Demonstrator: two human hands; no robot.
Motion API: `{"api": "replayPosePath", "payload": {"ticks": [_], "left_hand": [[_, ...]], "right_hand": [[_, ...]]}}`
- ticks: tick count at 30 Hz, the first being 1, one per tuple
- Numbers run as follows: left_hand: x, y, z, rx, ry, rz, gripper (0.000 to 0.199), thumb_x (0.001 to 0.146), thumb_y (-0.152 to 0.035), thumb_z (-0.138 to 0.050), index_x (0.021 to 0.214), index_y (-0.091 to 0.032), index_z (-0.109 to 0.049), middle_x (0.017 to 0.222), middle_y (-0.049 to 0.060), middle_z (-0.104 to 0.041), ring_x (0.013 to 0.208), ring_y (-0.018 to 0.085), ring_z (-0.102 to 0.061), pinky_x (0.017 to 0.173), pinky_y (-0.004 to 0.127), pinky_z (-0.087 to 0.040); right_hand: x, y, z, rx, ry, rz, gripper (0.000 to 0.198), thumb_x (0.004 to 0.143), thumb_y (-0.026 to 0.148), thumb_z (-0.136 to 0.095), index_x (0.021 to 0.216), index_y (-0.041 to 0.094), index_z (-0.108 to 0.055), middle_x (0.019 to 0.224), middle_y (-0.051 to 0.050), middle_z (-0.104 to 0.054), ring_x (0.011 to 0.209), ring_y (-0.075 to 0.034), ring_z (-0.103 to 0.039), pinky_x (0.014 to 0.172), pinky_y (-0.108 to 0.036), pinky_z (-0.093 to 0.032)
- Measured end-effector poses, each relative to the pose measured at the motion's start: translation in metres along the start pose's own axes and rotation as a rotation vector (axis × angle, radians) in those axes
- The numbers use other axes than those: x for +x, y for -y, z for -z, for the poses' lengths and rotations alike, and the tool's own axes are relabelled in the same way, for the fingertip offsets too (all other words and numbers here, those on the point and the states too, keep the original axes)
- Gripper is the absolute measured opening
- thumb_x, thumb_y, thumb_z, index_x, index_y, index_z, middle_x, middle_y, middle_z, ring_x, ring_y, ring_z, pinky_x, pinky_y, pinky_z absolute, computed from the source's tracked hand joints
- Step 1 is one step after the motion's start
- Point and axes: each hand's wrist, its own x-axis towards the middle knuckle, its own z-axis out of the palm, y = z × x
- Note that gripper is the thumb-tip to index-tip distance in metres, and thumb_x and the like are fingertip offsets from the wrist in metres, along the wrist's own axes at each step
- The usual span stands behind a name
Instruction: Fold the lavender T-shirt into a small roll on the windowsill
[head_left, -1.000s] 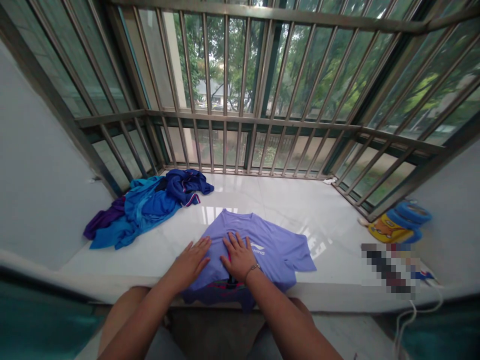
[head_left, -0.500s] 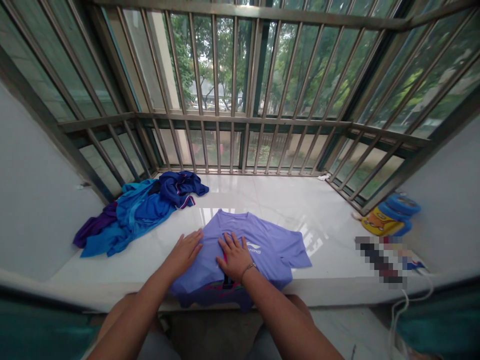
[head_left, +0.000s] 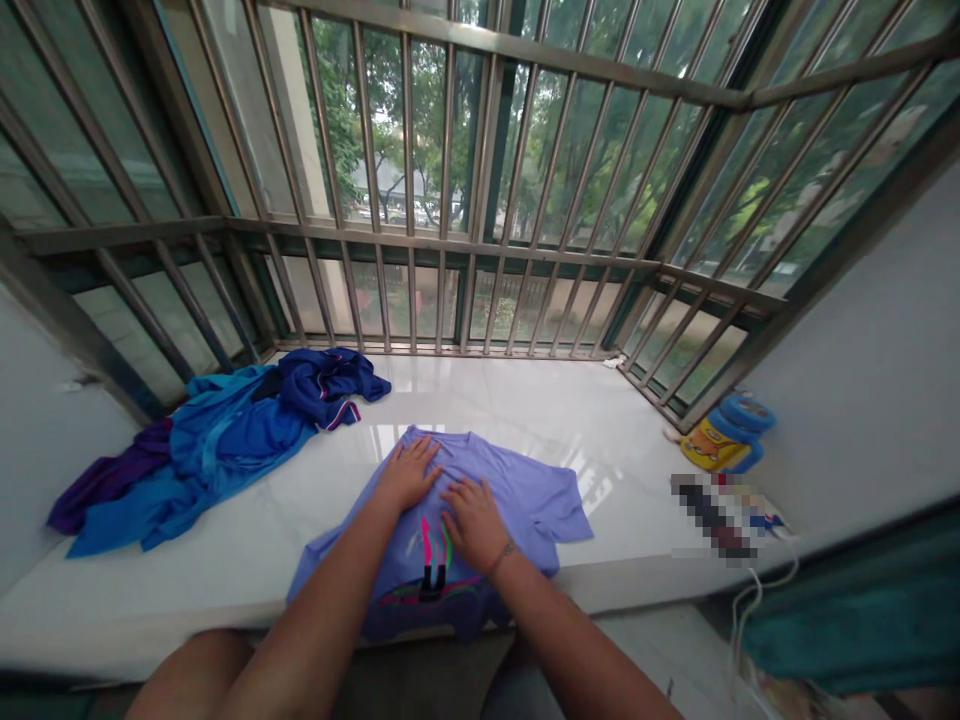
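A lavender T-shirt (head_left: 517, 480) lies spread on the white window sill (head_left: 630, 420), collar toward the window. Its lower edge hangs over the sill's front, and a pink, green and black print shows on its middle. My left hand (head_left: 411, 470) rests flat on the cloth just below the collar, fingers stretched out. Beside it, lower and to the right, my right hand (head_left: 474, 522) lies on the chest with fingers spread, covering the white lettering. A thin bracelet circles the right wrist. Part of the shirt's left side is hidden under my left forearm.
Crumpled blue and purple clothes (head_left: 225, 440) lie in a heap on the sill's left. A blue and yellow container (head_left: 724, 435) stands at the right wall, near a blurred-out object (head_left: 712, 515) and a white cable (head_left: 742, 610). Metal bars (head_left: 450, 250) line the window.
My left hand has moved from the shirt's left side up to below the collar. More of the shirt's left side and print now shows. The camera view has turned slightly.
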Motion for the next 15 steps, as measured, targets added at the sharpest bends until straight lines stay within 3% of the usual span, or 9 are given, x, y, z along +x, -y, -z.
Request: {"api": "replayPosePath", "payload": {"ticks": [3, 5, 7, 11, 13, 15], "left_hand": [[0.0, 0.008, 0.002, 0.005, 0.002, 0.012, 0.067, 0.108, -0.057, -0.043, 0.168, -0.028, -0.048, 0.178, 0.007, -0.038, 0.166, 0.031, -0.034, 0.137, 0.059, -0.022], [0.001, 0.012, 0.006, 0.004, -0.001, 0.018, 0.067, 0.108, -0.057, -0.043, 0.168, -0.027, -0.048, 0.178, 0.007, -0.038, 0.166, 0.031, -0.034, 0.136, 0.059, -0.021], [0.002, 0.015, 0.008, 0.0, -0.006, 0.018, 0.067, 0.108, -0.057, -0.044, 0.167, -0.027, -0.049, 0.178, 0.008, -0.039, 0.165, 0.031, -0.035, 0.136, 0.06, -0.021], [0.004, 0.018, 0.009, -0.006, -0.01, 0.015, 0.067, 0.108, -0.057, -0.044, 0.167, -0.026, -0.049, 0.177, 0.008, -0.04, 0.165, 0.032, -0.035, 0.136, 0.061, -0.021], [0.004, 0.018, 0.008, -0.002, -0.011, 0.016, 0.068, 0.108, -0.057, -0.044, 0.167, -0.025, -0.049, 0.177, 0.009, -0.039, 0.165, 0.032, -0.035, 0.136, 0.062, -0.02], [0.004, 0.018, 0.007, 0.0, -0.014, 0.015, 0.068, 0.108, -0.057, -0.044, 0.168, -0.025, -0.048, 0.178, 0.009, -0.038, 0.165, 0.032, -0.035, 0.136, 0.062, -0.02]], "right_hand": [[-0.014, -0.057, 0.029, -0.139, -0.157, -0.287, 0.045, 0.106, 0.031, -0.054, 0.149, 0.022, -0.064, 0.159, -0.016, -0.059, 0.156, -0.033, -0.044, 0.135, -0.063, -0.015], [-0.025, -0.101, 0.051, -0.19, -0.258, -0.546, 0.051, 0.101, 0.033, -0.058, 0.148, 0.015, -0.062, 0.159, -0.025, -0.057, 0.154, -0.04, -0.045, 0.129, -0.068, -0.023], [-0.035, -0.14, 0.071, -0.202, -0.311, -0.671, 0.05, 0.102, 0.041, -0.055, 0.142, 0.013, -0.064, 0.144, -0.03, -0.064, 0.142, -0.045, -0.056, 0.116, -0.073, -0.039], [-0.043, -0.179, 0.094, -0.065, -0.39, -0.697, 0.035, 0.101, 0.053, -0.053, 0.104, 0.024, -0.072, 0.102, -0.017, -0.075, 0.103, -0.038, -0.072, 0.095, -0.064, -0.053], [-0.037, -0.178, 0.1, -0.017, -0.372, -0.706, 0.033, 0.101, 0.049, -0.054, 0.089, 0.022, -0.069, 0.091, -0.016, -0.073, 0.092, -0.036, -0.073, 0.089, -0.056, -0.054], [-0.027, -0.168, 0.106, -0.008, -0.37, -0.694, 0.032, 0.103, 0.042, -0.051, 0.088, 0.02, -0.067, 0.088, -0.017, -0.072, 0.09, -0.034, -0.073, 0.085, -0.047, -0.053]]}}
